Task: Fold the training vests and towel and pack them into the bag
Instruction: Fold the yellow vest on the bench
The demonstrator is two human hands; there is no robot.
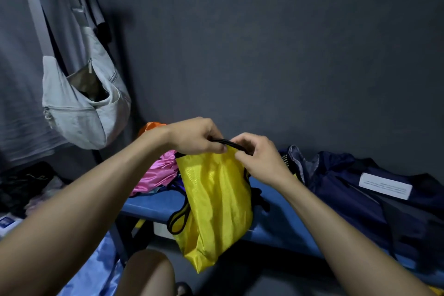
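Note:
A yellow training vest (216,202) with black trim hangs in front of me over the blue bench (276,221). My left hand (194,137) grips its black top edge from the left, and my right hand (259,156) pinches the same edge from the right. A pink vest (161,170) lies crumpled on the bench behind my left forearm, with a bit of orange fabric (151,126) beyond it. A dark navy bag (355,190) with a white label lies open on the bench at the right.
A grey sling bag (81,103) hangs on the wall at the left beside hanging grey clothes. Dark items lie piled low at the far left. Shiny blue fabric (96,269) lies near my knee. The dark wall stands close behind the bench.

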